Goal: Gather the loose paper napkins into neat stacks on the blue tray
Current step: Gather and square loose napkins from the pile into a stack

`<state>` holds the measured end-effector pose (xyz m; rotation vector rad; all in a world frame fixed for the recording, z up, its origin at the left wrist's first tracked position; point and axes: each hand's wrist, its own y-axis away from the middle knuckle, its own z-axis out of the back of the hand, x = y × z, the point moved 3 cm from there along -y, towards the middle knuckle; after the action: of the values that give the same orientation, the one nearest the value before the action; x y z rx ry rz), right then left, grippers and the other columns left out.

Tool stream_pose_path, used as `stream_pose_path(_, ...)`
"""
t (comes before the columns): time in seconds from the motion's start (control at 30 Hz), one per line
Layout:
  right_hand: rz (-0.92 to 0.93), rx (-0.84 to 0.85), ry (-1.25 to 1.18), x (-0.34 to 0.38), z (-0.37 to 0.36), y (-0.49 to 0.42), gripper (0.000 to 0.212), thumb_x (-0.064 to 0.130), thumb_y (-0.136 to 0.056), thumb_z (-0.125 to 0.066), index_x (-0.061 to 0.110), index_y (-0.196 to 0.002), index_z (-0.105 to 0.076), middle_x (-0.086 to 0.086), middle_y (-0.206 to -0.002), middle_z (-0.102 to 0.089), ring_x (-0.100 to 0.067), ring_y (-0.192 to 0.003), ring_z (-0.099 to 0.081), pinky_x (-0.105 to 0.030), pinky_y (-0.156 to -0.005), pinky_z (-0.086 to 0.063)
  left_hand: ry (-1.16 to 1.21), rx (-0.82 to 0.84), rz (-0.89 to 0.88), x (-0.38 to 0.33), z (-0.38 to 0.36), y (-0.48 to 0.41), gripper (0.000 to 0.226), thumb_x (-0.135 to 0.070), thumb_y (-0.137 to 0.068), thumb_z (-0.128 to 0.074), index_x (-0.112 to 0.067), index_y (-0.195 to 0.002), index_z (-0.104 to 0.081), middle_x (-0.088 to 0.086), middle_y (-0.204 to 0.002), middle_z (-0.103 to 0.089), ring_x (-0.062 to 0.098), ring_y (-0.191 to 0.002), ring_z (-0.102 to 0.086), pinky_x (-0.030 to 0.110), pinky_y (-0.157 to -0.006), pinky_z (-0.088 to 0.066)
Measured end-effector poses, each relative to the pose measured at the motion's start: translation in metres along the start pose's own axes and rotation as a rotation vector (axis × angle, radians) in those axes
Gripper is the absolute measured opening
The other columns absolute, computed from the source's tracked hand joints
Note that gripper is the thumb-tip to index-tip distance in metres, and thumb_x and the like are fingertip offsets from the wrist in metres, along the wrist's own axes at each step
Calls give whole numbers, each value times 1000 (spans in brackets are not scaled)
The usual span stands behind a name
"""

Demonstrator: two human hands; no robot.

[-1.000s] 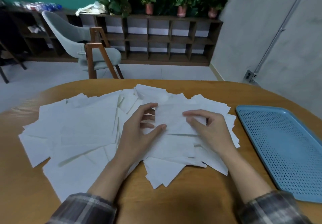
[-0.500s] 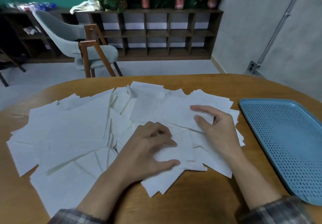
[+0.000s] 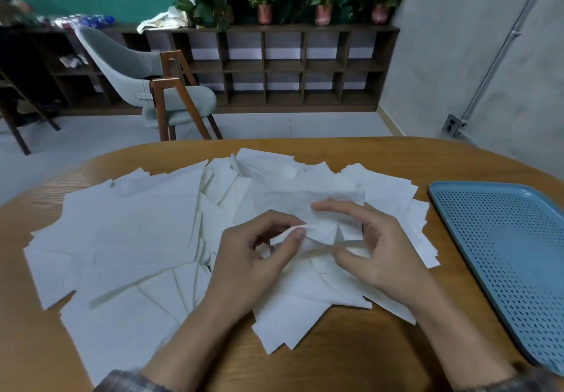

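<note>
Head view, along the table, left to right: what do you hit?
Loose napkins → left hand → pinched napkin, gripped by both hands → right hand → blue tray.

The left hand and right hand pinch one crumpled napkin between them over loose napkins spread across the desk, mostly left of the left hand, while the tray lies right of the right hand.
</note>
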<state>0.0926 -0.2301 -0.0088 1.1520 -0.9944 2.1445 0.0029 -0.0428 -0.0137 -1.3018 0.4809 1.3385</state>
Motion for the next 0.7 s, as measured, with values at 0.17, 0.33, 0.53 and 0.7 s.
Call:
stream_pose_path(0.17, -120, -191, -94, -3, 1, -1, 10, 16, -86, -84, 22, -94, -84, 7, -98, -81, -14, -102, -74, -34, -93, -55, -4, 65, 42, 2, -2, 0, 24, -38, -84, -83, -36, -107, -76, -20, -102, -76, 11, -92, -72, 22, -78, -54)
stream_pose_path(0.33, -143, -303, -230, 4, 5, -1, 16, 29, -77, -85, 17, -88, -84, -2, -93, -81, -19, -94, -76, -35, -88, -56, -122, 128, -3, 3, -4, 2, 27, -41, -83, -85, -38, -108, -78, -25, -98, -76, 3, -93, -72, 17, -78, -53)
stream_pose_path(0.53, -185, -385, -492, 4, 12, -2, 12, 27, -76, -83, 19, -85, -84, -4, -89, -80, -21, -85, -76, -35, -77, -57, -199, 172, -64, 1, 2, -3, 4, -29, -92, -80, -26, -90, -81, -21, -85, -75, 5, -83, -70, 8, -72, -44)
stream_pose_path(0.7, -285, -367, -572, -1, 15, -3, 15, 20, -80, -81, 10, -91, -83, -14, -104, -80, -27, -95, -78, -37, -84, -58, -177, 80, -41, -4, 9, -3, 10, -28, -92, -78, -30, -82, -79, -18, -83, -74, 8, -85, -68, 11, -73, -42)
